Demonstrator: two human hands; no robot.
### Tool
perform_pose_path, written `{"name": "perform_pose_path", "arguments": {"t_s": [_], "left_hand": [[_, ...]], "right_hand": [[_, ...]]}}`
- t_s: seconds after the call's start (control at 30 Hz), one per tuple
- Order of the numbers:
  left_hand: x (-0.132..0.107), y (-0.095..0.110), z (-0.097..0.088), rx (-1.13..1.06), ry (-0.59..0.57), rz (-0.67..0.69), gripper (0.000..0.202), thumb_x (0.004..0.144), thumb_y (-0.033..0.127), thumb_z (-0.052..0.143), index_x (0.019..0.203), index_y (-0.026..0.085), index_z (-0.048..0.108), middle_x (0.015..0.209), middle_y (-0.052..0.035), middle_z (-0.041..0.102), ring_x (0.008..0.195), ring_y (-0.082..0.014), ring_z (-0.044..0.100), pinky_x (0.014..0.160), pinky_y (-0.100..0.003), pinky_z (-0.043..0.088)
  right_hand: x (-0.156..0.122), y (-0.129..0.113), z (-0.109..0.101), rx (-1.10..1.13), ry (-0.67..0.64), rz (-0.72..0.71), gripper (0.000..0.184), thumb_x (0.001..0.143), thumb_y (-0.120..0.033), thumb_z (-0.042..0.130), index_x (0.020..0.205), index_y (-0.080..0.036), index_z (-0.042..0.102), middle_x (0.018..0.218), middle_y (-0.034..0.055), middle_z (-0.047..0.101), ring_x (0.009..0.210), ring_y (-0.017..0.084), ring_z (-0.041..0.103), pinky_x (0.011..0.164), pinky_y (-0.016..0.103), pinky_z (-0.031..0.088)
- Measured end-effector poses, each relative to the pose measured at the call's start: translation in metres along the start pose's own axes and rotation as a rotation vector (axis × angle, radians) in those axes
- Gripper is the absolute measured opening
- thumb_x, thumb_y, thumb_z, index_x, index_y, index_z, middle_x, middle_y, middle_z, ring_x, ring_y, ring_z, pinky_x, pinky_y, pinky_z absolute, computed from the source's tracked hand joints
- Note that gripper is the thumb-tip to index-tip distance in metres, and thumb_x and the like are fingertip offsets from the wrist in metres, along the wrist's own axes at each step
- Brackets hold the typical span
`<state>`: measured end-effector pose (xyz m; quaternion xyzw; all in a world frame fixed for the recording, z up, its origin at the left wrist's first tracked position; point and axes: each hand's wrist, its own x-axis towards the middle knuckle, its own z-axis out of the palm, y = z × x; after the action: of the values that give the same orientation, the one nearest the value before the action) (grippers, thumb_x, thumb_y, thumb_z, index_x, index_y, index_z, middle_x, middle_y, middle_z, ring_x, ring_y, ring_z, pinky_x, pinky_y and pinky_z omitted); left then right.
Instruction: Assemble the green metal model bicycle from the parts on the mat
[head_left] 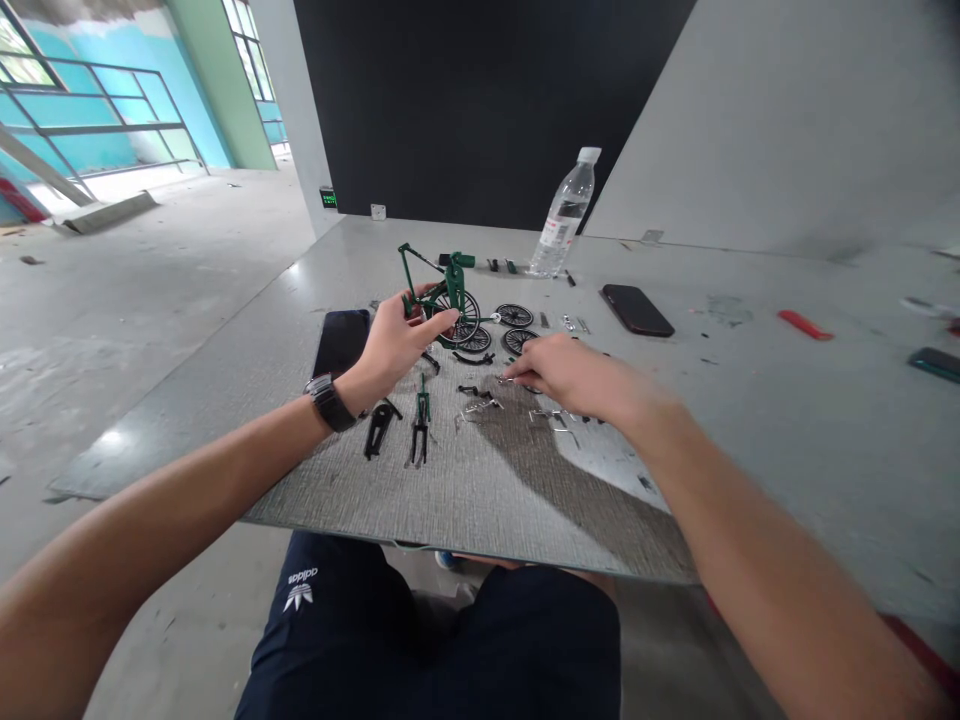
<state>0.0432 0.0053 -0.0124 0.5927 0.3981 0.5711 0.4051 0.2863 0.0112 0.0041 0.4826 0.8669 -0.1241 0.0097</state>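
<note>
My left hand [396, 342] is closed around a green model bicycle frame [455, 272], holding it above the table with a small spoked wheel at its side. My right hand [561, 368] reaches down among the parts, its thumb and finger pinched by a tiny silvery piece; whether it is gripped cannot be made out. Loose black wheels [515, 316] lie just beyond that hand. Nearer me are a green and black fork [421, 430], a flat black part [381, 428], a curved black strip [474, 360] and thin silver wire-like parts [553, 418].
A dark phone [339, 338] lies partly behind my left wrist. A water bottle [564, 215] stands at the back before a black panel. Another phone [637, 309] and a red object [805, 324] lie to the right on the grey table [750, 450].
</note>
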Motion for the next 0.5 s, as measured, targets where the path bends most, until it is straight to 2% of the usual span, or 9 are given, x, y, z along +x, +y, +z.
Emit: {"name": "perform_pose_path", "arguments": {"t_s": [0.27, 0.5], "left_hand": [[0.0002, -0.0017, -0.0010, -0.011, -0.008, 0.002, 0.034, 0.081, 0.030, 0.076, 0.109, 0.012, 0.069, 0.090, -0.0081, 0.074, 0.079, -0.0163, 0.068, 0.076, -0.033, 0.054], [-0.0009, -0.0001, -0.0013, 0.001, -0.019, 0.006, 0.033, 0.082, 0.031, 0.076, 0.109, 0.013, 0.069, 0.091, -0.0084, 0.074, 0.080, -0.0169, 0.068, 0.076, -0.033, 0.054]], "right_hand": [[0.0005, -0.0015, 0.0015, 0.021, -0.004, 0.001, 0.024, 0.095, -0.035, 0.057, 0.092, -0.019, 0.076, 0.063, 0.0036, 0.049, 0.060, 0.017, 0.046, 0.068, 0.037, 0.035], [-0.0015, -0.0020, 0.0003, 0.008, 0.011, -0.009, 0.028, 0.096, -0.037, 0.054, 0.095, -0.020, 0.076, 0.070, 0.0074, 0.058, 0.064, 0.020, 0.052, 0.067, 0.037, 0.039]]}}
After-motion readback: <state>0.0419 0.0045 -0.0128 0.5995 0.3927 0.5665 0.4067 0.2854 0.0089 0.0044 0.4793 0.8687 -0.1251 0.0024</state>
